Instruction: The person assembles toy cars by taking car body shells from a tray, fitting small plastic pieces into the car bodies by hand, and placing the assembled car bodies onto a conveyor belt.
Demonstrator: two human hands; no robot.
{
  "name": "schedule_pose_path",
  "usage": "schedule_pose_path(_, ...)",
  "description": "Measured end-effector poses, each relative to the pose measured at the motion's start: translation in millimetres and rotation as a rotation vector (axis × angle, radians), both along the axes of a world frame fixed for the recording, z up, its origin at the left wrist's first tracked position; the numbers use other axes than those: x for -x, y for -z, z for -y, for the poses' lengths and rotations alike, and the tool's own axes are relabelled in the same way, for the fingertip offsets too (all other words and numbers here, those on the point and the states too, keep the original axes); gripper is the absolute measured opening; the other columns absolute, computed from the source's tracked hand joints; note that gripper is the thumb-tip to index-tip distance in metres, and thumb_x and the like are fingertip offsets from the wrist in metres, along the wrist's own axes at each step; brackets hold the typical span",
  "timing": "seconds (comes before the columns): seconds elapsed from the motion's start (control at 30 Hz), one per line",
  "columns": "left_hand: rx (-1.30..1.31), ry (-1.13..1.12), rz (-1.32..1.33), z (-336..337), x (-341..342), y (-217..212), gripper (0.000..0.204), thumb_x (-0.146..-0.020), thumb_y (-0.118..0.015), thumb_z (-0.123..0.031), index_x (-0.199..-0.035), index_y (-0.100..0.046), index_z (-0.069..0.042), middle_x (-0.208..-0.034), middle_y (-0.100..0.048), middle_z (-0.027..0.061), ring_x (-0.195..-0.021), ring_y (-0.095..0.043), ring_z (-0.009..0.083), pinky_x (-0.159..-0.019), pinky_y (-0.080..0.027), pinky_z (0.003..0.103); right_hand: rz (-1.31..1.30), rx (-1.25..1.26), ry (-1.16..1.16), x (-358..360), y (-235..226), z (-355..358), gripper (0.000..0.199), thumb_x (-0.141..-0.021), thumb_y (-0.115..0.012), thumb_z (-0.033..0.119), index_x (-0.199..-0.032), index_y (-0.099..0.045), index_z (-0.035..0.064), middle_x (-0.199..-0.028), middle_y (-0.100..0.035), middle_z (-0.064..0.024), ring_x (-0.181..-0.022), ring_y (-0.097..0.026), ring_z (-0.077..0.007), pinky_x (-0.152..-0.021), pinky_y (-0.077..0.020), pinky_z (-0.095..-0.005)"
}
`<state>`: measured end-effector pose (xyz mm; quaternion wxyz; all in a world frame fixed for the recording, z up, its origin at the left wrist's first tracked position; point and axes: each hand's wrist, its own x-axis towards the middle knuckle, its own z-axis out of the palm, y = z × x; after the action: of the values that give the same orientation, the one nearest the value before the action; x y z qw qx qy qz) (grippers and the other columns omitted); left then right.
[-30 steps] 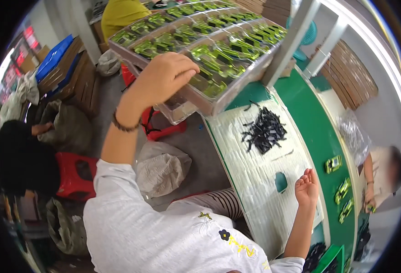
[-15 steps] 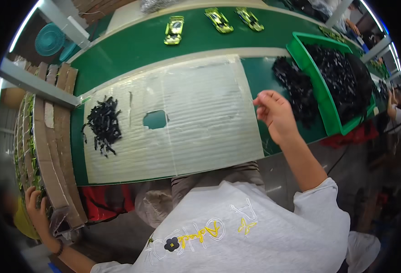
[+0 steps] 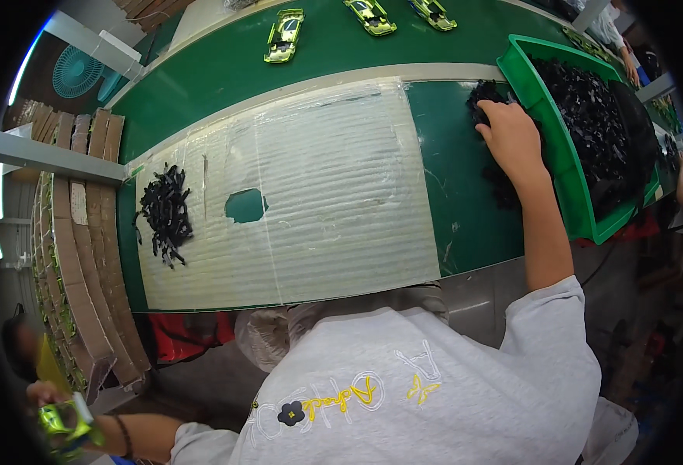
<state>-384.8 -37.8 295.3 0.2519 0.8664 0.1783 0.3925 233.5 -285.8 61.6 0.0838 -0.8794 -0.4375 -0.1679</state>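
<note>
At the lower left, my left hand [image 3: 45,393] holds a bright green toy car body [image 3: 64,426] beside the cardboard trays. The car covers part of that hand. On the right of the bench, my right hand [image 3: 513,133] reaches into a loose pile of small black plastic parts [image 3: 490,94]. Its fingers are bent down among the parts, and their tips are partly hidden, so a held piece cannot be made out. Another heap of black strip-like parts [image 3: 168,213] lies at the left end of a pale ribbed mat [image 3: 341,194].
A green crate [image 3: 562,174] full of black parts stands at the right. Green toy cars [image 3: 285,36] rest on the far green surface [image 3: 202,81]. Stacked cardboard trays [image 3: 86,271] holding green pieces line the left, near a metal post [image 3: 55,157]. Another person [image 3: 24,349] is at the far left.
My left hand has come away from the trays with a green toy car body in it. My right hand has moved right and away from me, onto the black pile.
</note>
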Motion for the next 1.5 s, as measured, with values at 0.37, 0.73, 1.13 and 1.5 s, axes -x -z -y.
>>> schedule_pose_path(0.37, 1.929, 0.598, 0.262, 25, -380, 222, 0.042, -0.089, -0.041, -0.026, -0.126, -0.038, -0.006, -0.115, -0.053, 0.0236, -0.097, -0.058, 0.0346, -0.08, -0.051, 0.048, -0.263, -0.043, -0.028, -17, -14, 1, 0.029, -0.072, -0.064, 0.002, -0.101, -0.062, 0.0033, -0.078, -0.062, -0.0097, -0.068, -0.059, -0.0234, -0.064, -0.0474, -0.0321)
schedule_pose_path(0.73, 1.723, 0.359, 0.23, 6, -390, 263, 0.055, -0.094, -0.029, -0.052, -0.11, -0.049, -0.004, -0.098, -0.058, 0.0139, -0.083, -0.06, 0.0251, -0.073, -0.053, 0.04, -0.933, -0.09, -0.293, 89, 3, -113, 0.033, -0.074, -0.06, 0.009, -0.106, -0.062, 0.0034, -0.069, -0.058, -0.0091, -0.056, -0.054, -0.0141, -0.055, -0.0438, -0.0276)
schedule_pose_path(1.13, 1.728, 0.241, 0.43, -11, -382, 262, 0.053, -0.093, -0.027, -0.048, -0.102, -0.053, -0.003, -0.089, -0.061, 0.0154, -0.077, -0.06, 0.0278, -0.07, -0.051, 0.04, -0.517, -0.072, -0.802, 100, 7, -113, 0.022, -0.074, -0.059, 0.002, -0.096, -0.064, 0.0039, -0.105, -0.062, -0.007, -0.096, -0.056, -0.0276, -0.081, -0.047, -0.0378)
schedule_pose_path(1.5, 1.759, 0.381, 0.443, -8, -385, 262, 0.05, -0.093, -0.03, -0.044, -0.109, -0.052, -0.002, -0.1, -0.059, 0.0154, -0.086, -0.058, 0.0263, -0.074, -0.051, 0.042, -0.382, 0.054, -0.525, 117, 13, -100, 0.014, -0.073, -0.067, 0.013, -0.083, -0.064, 0.002, -0.1, -0.062, -0.0134, -0.091, -0.058, -0.03, -0.076, -0.0478, -0.0355)
